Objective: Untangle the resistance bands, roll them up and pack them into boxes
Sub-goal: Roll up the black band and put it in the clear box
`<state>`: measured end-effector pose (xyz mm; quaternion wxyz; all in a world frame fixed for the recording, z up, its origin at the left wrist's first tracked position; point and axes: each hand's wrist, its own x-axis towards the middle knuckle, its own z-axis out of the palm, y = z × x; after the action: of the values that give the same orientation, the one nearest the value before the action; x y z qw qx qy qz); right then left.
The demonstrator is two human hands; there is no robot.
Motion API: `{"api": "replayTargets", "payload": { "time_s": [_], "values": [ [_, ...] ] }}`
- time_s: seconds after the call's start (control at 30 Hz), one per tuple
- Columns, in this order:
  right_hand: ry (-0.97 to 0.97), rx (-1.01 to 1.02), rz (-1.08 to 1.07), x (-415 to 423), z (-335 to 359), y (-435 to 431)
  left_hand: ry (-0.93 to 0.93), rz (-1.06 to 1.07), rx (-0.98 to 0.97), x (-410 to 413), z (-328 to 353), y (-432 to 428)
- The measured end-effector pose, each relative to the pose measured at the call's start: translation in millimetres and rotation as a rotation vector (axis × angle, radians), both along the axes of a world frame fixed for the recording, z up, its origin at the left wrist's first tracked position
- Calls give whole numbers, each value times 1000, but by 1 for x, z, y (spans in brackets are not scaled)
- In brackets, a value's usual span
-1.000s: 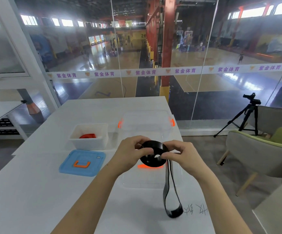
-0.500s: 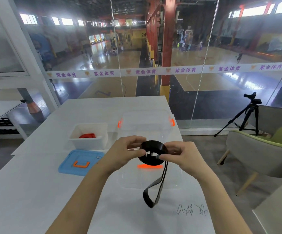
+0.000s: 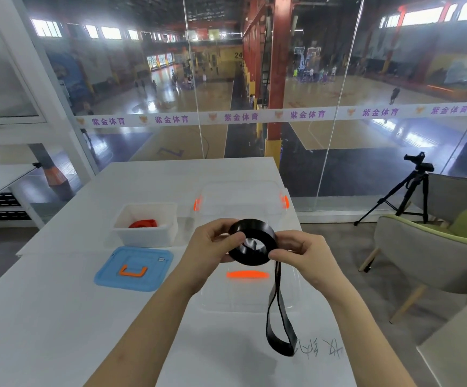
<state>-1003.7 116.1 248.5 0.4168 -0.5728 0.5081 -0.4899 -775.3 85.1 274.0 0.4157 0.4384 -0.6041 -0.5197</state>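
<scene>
Band [image 3: 253, 243], tail swung back right, left hand [image 3: 207, 247] and right hand [image 3: 302, 255] pinching its coil, clear box [image 3: 226, 308] beneath, lid [image 3: 134, 268] left.

A black camera tripod [image 3: 419, 178] stands on the floor beside a grey-and-green upholstered armchair [image 3: 427, 255]. Beyond the white rectangular table [image 3: 45, 317], a purple-lettered white strip [image 3: 240, 116] crosses the glass wall.

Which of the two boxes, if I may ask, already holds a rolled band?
The small white box behind the blue lid: a red rolled band lies inside. The clear orange-clipped box shows none.
</scene>
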Motion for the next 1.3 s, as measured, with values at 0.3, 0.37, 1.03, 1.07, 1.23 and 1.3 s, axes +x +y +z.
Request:
{"api": "replayTargets", "payload": {
  "time_s": [0.3, 0.37, 1.03, 1.07, 1.23, 1.3],
  "values": [
    [161, -2, 26, -6, 4, 2, -275, -143, -76, 17, -3, -17],
    [262, -7, 54, -3, 5, 1, -424, -129, -149, 15, -1, -17],
    [284, -33, 4, 0, 2, 3, -472, -125, -170, 14, -7, -16],
    [323, -31, 21, 2, 1, 3, -518, -136, -185, 12, -5, -15],
    [338, -56, 68, 7, 1, 3, -716, -260, -363, 1, 4, -8],
    [290, -42, 78, 6, 1, 4, -704, -260, -388, 1, 3, -7]
  ]
}}
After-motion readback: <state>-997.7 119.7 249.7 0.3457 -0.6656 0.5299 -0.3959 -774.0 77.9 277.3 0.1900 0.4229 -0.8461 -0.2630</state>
